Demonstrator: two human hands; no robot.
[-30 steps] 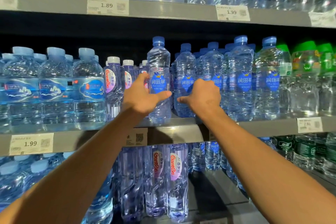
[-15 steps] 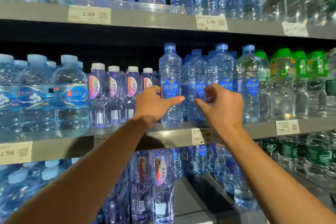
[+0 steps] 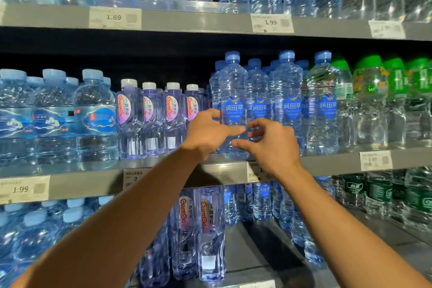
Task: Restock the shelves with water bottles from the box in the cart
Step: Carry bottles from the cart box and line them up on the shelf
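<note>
On middle shelf (image 3: 224, 170), tall clear blue-capped plastic water bottle (image 3: 233, 91) stands upright at front edge; our left hand (image 3: 205, 133) pinches its left side, right hand (image 3: 273, 145) loosely spread just right, touch unclear, left nearer

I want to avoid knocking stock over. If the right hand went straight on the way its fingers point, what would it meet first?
The right hand points left and slightly in, so it would probably meet the front bottle first, then the left hand. Depth is unclear here.
</note>
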